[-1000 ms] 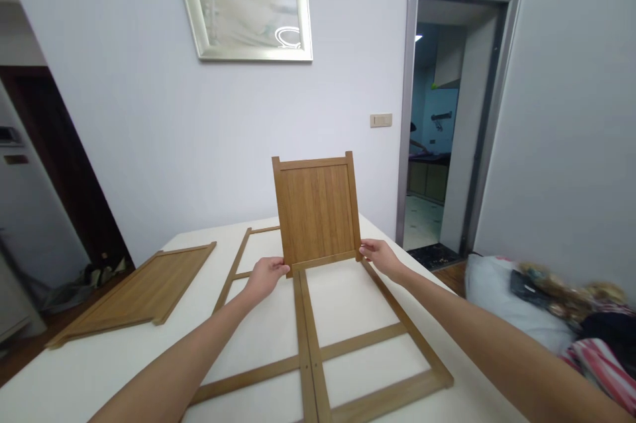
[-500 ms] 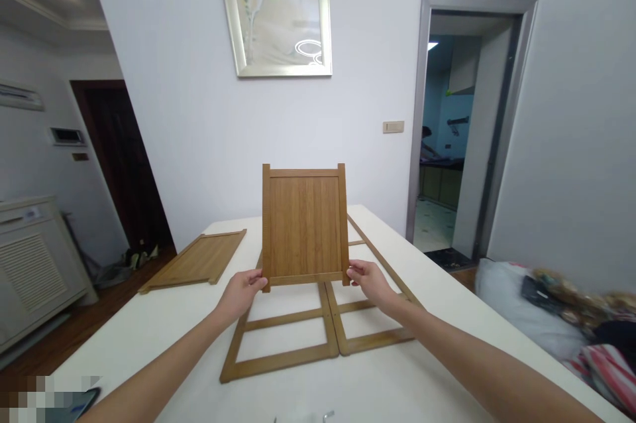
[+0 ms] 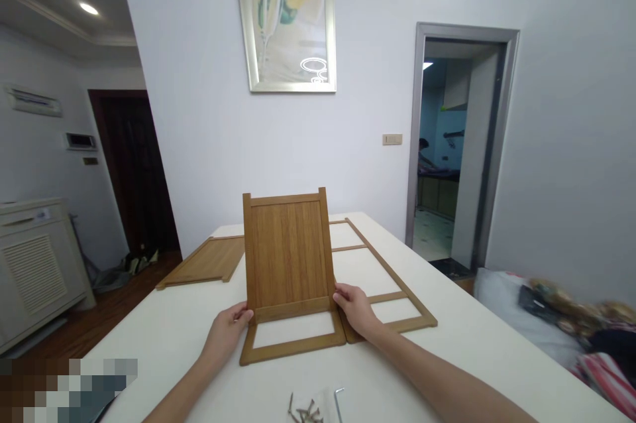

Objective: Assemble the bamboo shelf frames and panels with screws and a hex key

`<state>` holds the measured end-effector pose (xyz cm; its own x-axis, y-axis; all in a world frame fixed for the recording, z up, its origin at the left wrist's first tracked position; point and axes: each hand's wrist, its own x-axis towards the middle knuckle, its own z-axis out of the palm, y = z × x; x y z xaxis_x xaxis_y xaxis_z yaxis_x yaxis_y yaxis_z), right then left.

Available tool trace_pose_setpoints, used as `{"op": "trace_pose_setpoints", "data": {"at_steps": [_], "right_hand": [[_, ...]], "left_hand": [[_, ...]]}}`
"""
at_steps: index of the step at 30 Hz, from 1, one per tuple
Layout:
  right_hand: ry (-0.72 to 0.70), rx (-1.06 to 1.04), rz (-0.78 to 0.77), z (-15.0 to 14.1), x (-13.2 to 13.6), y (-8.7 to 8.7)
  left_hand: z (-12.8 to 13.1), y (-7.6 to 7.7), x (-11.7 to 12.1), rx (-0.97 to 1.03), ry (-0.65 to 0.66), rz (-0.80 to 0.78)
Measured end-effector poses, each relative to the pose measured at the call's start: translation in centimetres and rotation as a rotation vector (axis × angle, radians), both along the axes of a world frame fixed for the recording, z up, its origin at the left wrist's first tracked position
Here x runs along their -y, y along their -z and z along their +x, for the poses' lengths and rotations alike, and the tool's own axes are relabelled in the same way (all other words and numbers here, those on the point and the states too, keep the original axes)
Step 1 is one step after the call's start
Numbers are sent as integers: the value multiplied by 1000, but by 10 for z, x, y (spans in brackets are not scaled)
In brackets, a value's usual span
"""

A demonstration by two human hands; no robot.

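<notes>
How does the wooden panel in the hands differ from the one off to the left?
The held panel stands tilted up, while the left-hand panel lies flat on the table. The left hand and right hand hold the held panel near its lower corners; no hand touches the left-hand panel. Both are brown wood, with corner ends jutting out.

"What hangs at upper center?" "A framed picture (image 3: 293, 28) of a glass and bottle hangs on a pale wall (image 3: 209, 111), above and left of a switch plate (image 3: 392, 139)." "And left?" "A louvered white cabinet (image 3: 42, 270) stands near a dark door (image 3: 136, 171)."
</notes>
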<state>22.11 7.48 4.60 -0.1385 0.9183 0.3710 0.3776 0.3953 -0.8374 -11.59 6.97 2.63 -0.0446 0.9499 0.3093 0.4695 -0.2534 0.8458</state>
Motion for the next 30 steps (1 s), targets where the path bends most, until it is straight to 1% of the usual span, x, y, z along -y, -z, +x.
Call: {"op": "trace_pose_setpoints", "data": {"at_steps": [5,8,11,14,16,18,19,20,21,25,30], "right_hand": [[53,120,20,-2,4,1],[93,201,29,-3,8,0],[141,305,44,9,14,-4],[209,414,52,38,18,-9],[272,530,13,63,18,-13],[338,781,-164,87,17,-15],[351,859,-253,98,16,-15],[360,906,-305,107,15,-14],[367,927,-338,114,15,-13],[391,960,-355,140,17,-9],[413,984,-372,176,13,-15]], "left_hand": [[-4,13,-6,-7,-52,6],[-5,14,-7,-26,-46,8],[-5,13,-7,-96,-34,34],[-6,12,-8,-138,-38,47],[-8,13,-11,-136,-48,45],[-9,14,-15,-135,-66,40],[-10,15,-16,-137,-76,36],[-10,16,-18,-140,-85,29],[-11,18,-19,-143,-93,24],[-13,21,-20,-168,-85,23],[-13,19,-19,-189,-88,31]]}}
